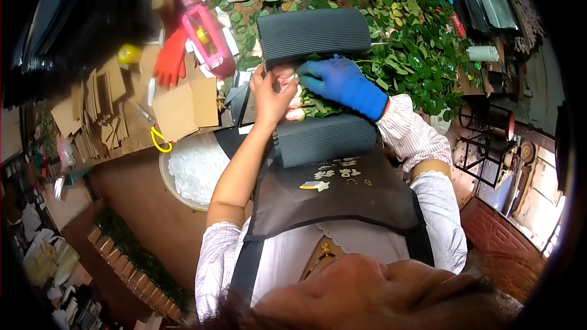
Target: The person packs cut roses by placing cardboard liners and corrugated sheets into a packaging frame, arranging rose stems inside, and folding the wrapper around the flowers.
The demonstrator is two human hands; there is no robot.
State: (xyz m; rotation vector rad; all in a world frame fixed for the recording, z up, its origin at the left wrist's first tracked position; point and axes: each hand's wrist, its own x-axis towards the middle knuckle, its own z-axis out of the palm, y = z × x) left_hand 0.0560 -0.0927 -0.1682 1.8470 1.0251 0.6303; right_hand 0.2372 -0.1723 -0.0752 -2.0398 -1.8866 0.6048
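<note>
Pale pink roses (295,113) with green stems and leaves lie between the upper and lower flaps of a dark grey corrugated sheet (315,33). At the left end of the bunch, my bare left hand (272,95) has its thumb and fingers curled around the rose heads, close to the sheet's edge. My right hand (342,82), in a blue knitted glove, reaches over the bunch from the right. Its bent fingers press together at the rose heads; the fingertips are partly hidden among the flowers.
Leafy cut stems (403,43) cover the back and right of the table. To the left are a pink tape dispenser (211,43), a red glove (170,60), yellow-handled scissors (161,140) and cardboard pieces (186,109). A tub of white pieces (194,168) stands below the table edge.
</note>
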